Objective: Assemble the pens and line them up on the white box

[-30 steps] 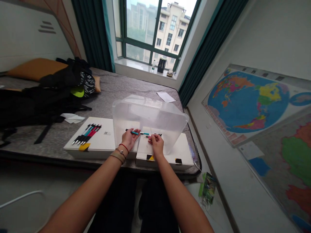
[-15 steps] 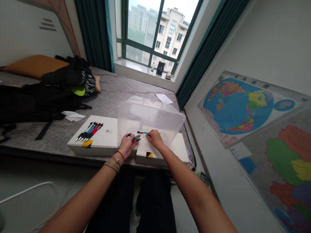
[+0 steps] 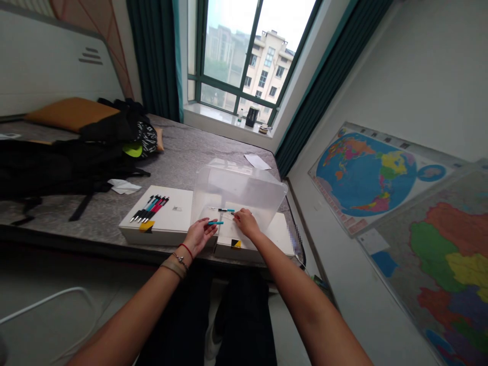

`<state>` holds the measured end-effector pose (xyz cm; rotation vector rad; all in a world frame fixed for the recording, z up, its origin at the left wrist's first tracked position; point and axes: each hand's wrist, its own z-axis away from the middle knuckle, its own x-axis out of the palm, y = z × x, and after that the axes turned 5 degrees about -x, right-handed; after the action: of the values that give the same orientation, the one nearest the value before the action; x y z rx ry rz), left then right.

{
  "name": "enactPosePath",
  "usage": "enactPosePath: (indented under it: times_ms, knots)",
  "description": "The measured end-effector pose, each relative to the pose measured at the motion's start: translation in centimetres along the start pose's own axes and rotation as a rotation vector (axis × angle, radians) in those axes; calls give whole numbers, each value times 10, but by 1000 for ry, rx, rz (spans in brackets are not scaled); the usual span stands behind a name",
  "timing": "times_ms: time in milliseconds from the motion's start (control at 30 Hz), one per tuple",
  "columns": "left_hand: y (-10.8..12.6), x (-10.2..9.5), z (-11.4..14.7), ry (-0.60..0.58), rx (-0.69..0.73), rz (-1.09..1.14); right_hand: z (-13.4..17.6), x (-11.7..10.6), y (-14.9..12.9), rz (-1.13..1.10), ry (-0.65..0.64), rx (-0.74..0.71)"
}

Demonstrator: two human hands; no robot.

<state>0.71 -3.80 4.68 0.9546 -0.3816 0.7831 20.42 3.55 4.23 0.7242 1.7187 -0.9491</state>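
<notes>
My left hand [image 3: 199, 237] is closed on a teal pen barrel [image 3: 216, 222], held between thumb and fingers and pointing right. My right hand [image 3: 246, 222] pinches something small and thin near the barrel's right end; it is too small to name. Just beyond both hands, a pen piece with a dark grip and teal end [image 3: 223, 210] lies at the opening of a clear plastic bin [image 3: 244, 185], which rests on its side. White boxes [image 3: 280, 235] sit under the bin and hands. Several pens [image 3: 150, 208] in black, teal and red lie side by side on the left white box [image 3: 179, 206].
Dark bags and clothing [image 3: 68, 162] and a crumpled tissue [image 3: 124, 186] lie on the grey mattress [image 3: 190, 140] to the left. A white paper [image 3: 257, 161] lies behind the bin. Maps [image 3: 373, 168] hang on the right wall.
The view has tilted and shifted slightly. My right hand has drawn a little away from the teal barrel in my left hand, keeping its pinch.
</notes>
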Motion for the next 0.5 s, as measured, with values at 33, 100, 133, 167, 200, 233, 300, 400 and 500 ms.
enactPosePath:
  times_ms: [33,100,133,167,200,233,300,400,500]
  knots:
    - [1,0,1,2,-8,4,-1,-4,0,-16,-8,-12]
    - [1,1,1,4,-22,9,-6,-12,-1,-43,-61,-35]
    - [1,1,0,8,-31,13,-10,-15,-1,-50,-93,-37]
    - [0,0,0,15,-42,19,-15,-18,-1,-52,-121,-27]
    - [-2,-1,-1,24,-53,28,-21,-19,-2,-46,-143,-5]
    - [-3,-1,-1,30,-64,41,-28,-19,-3,-36,-158,24]
    - [-8,-4,-2,33,-82,74,-42,-16,-6,-6,-192,78]
    - [-13,-8,-2,25,-103,113,-61,-7,-13,49,-247,102]
    - [-16,-10,-4,22,-106,142,-73,2,-20,77,-294,102]
